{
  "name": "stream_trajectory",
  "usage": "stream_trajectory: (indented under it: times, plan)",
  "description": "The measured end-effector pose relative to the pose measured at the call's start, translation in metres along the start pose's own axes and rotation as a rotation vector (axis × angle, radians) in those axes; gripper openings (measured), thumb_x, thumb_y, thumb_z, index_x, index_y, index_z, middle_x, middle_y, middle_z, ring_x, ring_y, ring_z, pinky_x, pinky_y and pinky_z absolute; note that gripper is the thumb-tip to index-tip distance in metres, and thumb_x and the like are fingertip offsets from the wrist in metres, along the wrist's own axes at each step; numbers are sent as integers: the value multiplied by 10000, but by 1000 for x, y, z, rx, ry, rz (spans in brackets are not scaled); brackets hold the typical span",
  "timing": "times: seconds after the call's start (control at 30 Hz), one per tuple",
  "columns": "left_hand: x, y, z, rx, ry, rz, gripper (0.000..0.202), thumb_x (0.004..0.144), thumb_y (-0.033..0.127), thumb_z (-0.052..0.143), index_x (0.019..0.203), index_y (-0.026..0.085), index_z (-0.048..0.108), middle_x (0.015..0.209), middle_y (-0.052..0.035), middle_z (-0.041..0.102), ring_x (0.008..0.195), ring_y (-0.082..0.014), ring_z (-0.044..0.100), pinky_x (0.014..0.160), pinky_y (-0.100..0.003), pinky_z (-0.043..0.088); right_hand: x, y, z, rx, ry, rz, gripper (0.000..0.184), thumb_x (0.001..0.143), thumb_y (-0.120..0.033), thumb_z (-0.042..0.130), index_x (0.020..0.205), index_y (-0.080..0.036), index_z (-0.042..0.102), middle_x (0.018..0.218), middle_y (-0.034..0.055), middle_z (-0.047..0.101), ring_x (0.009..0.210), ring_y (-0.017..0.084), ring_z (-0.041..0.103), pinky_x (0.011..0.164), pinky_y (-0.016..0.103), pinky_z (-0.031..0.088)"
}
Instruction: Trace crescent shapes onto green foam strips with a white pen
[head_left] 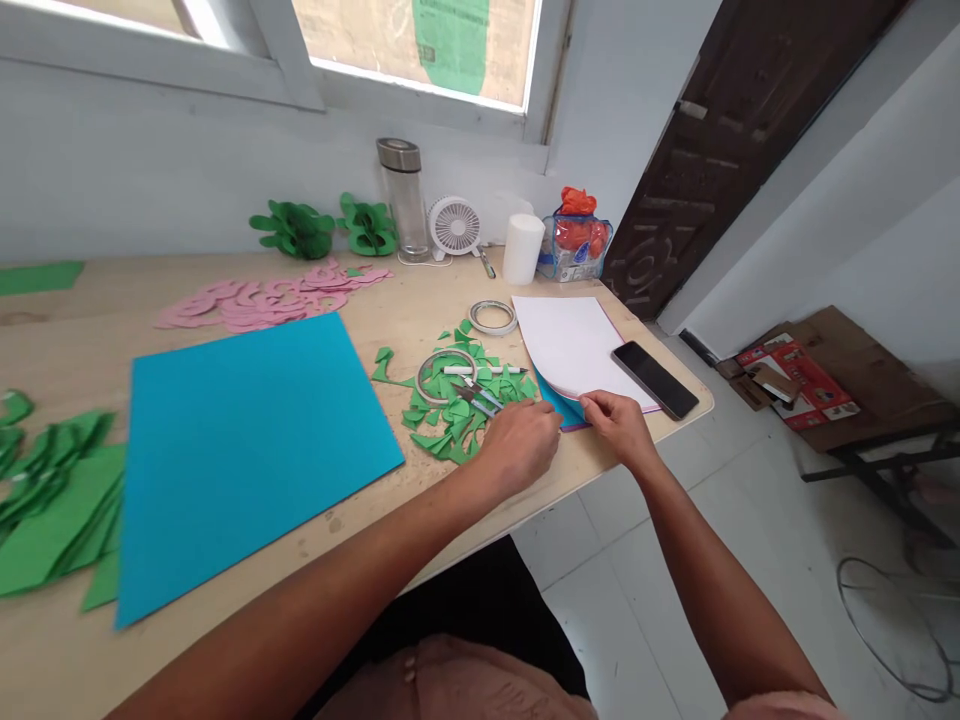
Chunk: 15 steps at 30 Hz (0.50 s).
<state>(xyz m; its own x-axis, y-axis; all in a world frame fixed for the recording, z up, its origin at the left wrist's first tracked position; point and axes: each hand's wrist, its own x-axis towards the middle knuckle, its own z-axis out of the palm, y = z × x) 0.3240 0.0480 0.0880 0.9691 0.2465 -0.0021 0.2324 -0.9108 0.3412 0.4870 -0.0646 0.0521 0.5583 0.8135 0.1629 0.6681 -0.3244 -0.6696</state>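
My right hand (619, 425) pinches the near corner of a stack of white paper (574, 345) and lifts it. The lifted sheets curl up, and a blue sheet (559, 402) shows beneath. Just left of that corner, my left hand (523, 440) is closed, its fingertips turned away from view. Whatever it may hold is hidden. Green paper scraps (450, 425) lie beyond the left hand, with scissors (480, 398), a white pen (484, 371) and a tape roll (446, 376) on top of them. A black phone (655, 380) rests on the right side of the white stack.
A large blue sheet (255, 450) covers the table's left middle, beside green cut pieces (60, 500). Pink cutouts (277, 300) lie behind. Along the wall stand a glass bottle (406, 205), a small fan (455, 227), a white roll (523, 250) and a clear bag (577, 240).
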Motion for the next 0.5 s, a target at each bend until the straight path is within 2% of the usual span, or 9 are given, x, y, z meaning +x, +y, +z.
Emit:
stream_trajectory:
  times: [0.2, 0.4, 0.5]
  plan:
    - [25, 2, 1, 70, 9, 13, 240, 908, 101, 504, 1045, 150, 695, 1130, -131, 704, 1107, -300, 619, 927, -420, 483, 5, 3, -1, 184, 4, 101, 354, 825, -484, 540, 645, -197, 645, 583, -2, 591, 584, 161, 541, 565, 263, 419]
    - [31, 2, 0, 98, 5, -37, 239, 911, 97, 518, 1098, 149, 657, 1105, -129, 711, 1123, -288, 616, 949, -412, 482, 11, 1, -4, 334, -14, 209, 330, 755, -476, 597, 608, -186, 650, 585, 3, 618, 611, 170, 596, 622, 292, 508]
    - [34, 4, 0, 100, 3, -93, 232, 943, 169, 559, 1164, 131, 616, 1069, -117, 706, 1082, -262, 631, 935, -422, 506, 15, -2, -9, 391, -41, 251, 332, 723, -480, 626, 580, -181, 644, 570, 0, 620, 600, 165, 608, 635, 301, 541]
